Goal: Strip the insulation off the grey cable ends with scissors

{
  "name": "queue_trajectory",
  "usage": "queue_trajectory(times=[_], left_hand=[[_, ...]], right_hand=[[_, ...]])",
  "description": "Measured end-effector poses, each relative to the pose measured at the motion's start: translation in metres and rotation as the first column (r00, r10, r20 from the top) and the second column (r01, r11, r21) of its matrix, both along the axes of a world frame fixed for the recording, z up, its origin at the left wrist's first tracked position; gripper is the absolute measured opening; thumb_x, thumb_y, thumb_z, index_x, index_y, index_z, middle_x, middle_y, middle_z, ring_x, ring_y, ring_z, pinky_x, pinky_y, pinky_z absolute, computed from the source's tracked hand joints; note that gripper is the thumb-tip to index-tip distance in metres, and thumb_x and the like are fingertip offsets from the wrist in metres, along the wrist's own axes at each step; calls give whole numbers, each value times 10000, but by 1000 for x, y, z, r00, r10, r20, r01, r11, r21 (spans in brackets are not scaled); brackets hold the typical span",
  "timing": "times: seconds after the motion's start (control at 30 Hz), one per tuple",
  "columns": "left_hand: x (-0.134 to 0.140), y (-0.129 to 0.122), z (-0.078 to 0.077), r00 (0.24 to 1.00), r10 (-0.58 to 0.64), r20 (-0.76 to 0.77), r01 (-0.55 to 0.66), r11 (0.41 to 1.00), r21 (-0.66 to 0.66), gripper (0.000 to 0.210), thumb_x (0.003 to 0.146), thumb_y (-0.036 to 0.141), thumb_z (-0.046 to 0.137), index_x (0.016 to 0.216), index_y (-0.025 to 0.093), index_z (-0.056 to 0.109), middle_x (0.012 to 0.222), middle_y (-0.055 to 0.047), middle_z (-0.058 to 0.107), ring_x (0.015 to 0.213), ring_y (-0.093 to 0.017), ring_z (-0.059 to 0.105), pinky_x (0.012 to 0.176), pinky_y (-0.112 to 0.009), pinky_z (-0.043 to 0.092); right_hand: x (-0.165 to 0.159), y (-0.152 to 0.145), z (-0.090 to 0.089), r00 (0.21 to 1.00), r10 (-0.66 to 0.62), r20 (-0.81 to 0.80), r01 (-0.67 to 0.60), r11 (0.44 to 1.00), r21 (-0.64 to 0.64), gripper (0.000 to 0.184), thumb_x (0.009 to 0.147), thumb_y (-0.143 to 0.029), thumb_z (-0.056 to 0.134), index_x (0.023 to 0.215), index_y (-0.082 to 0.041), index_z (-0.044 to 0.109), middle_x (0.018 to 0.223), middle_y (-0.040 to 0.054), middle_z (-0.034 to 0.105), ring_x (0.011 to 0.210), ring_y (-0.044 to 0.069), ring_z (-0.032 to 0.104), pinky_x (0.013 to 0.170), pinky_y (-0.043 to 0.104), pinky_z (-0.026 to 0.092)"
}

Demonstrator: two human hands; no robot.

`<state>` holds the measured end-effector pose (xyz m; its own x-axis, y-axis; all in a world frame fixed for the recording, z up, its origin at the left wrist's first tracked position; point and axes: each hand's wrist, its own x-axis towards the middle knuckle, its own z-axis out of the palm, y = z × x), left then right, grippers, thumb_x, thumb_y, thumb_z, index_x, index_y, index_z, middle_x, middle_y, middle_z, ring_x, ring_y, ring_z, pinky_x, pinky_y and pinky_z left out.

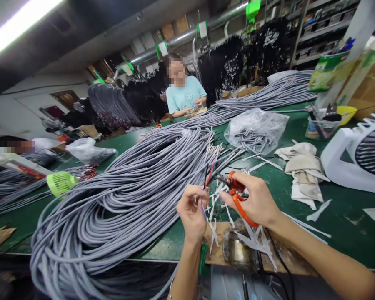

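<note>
My left hand [193, 210] is closed, pinching thin insulated wires [210, 173] in black, red and blue that stick out past the fingers. Wrapped in my right hand [259, 200] are orange-handled cutters [244, 210], whose dark jaws point left toward the wires, a little apart from them. Just behind and left of my hands lies a big coil of grey cables [112, 187]. Its bunched ends [218, 152] show pale stripped tips. White strips of scrap [215, 233] are scattered below and between my hands.
A clear plastic bag [258, 129] holds cut grey pieces. Crumpled cloths [304, 168] and a white fan [356, 154] stand right. A stained metal block [241, 250] sits on a board at the front edge. One co-worker [186, 93] works across the green table [165, 243]; another person is far left.
</note>
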<state>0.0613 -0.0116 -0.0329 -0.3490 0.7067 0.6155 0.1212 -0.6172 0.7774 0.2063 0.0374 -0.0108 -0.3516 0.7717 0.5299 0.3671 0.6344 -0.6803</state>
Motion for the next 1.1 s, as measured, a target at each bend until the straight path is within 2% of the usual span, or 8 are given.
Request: queue_trajectory(times=[0.2, 0.43, 0.63, 0.77, 0.83, 0.93, 1.03, 1.1], left_hand=[[-1, -6, -1, 952, 206, -227, -206, 978, 24, 161, 716, 63, 526, 602, 175, 546, 685, -3, 491, 639, -122, 504, 581, -235, 397], [-5, -8, -4, 942, 221, -251, -228, 974, 0, 186, 681, 34, 525, 560, 174, 544, 703, -7, 512, 660, -133, 548, 586, -241, 415], [1, -2, 5, 991, 124, -46, -131, 972, -195, 159, 731, 145, 591, 870, 196, 530, 693, 19, 519, 537, -82, 517, 514, -193, 422], [-4, -4, 11, 991, 45, 129, 8, 924, -382, 291, 713, 260, 638, 976, 174, 546, 618, 26, 546, 428, -45, 447, 401, -147, 341], [-17, -21, 10, 985, 49, 165, 34, 884, -465, 220, 700, 303, 649, 833, 130, 619, 603, 4, 565, 384, -13, 367, 356, -131, 265], [-47, -68, 0, 982, 102, 162, 10, 818, -575, 208, 661, 326, 681, 681, 121, 649, 508, 18, 524, 354, -8, 315, 320, -127, 184], [-80, -121, -18, 997, 63, 37, -19, 716, -698, 208, 675, 352, 660, 624, 151, 661, 463, 19, 539, 380, -57, 429, 391, -161, 363], [-97, -147, -28, 992, -40, -120, -76, 572, -817, 169, 650, 336, 680, 708, 179, 710, 647, -36, 676, 622, -167, 618, 619, -248, 501]], right_hand=[[-4, -1, -9, 951, -52, 304, 12, 991, 130, 68, 695, -228, 551, 683, -177, 508, 682, 4, 539, 644, 133, 475, 599, 231, 321], [-1, -5, -11, 909, -110, 402, 6, 967, 253, 17, 664, -175, 551, 655, -171, 537, 674, 8, 589, 645, 137, 524, 583, 237, 299], [-3, -3, -15, 910, -99, 402, 12, 977, 212, 145, 709, -195, 514, 568, -162, 527, 548, 4, 576, 507, 108, 499, 529, 232, 289], [9, 16, -10, 848, -307, 433, 258, 951, 170, 317, 796, -373, 457, 586, -167, 576, 583, 50, 618, 537, 139, 540, 524, 240, 303], [22, 30, -7, 719, -431, 545, 423, 894, 149, 356, 794, -448, 446, 668, -168, 625, 636, 92, 641, 595, 193, 581, 515, 258, 307], [39, 46, -3, 557, -398, 728, 491, 866, 98, 280, 779, -350, 479, 735, -136, 655, 720, 154, 655, 675, 251, 614, 527, 281, 347], [42, 48, -2, 571, -321, 756, 388, 917, 96, 215, 769, -223, 472, 757, -140, 669, 820, 155, 663, 826, 259, 611, 614, 289, 390], [34, 43, -4, 641, -192, 743, 245, 969, 39, 209, 766, -206, 472, 774, -185, 679, 824, 104, 673, 840, 229, 610, 644, 271, 396]])
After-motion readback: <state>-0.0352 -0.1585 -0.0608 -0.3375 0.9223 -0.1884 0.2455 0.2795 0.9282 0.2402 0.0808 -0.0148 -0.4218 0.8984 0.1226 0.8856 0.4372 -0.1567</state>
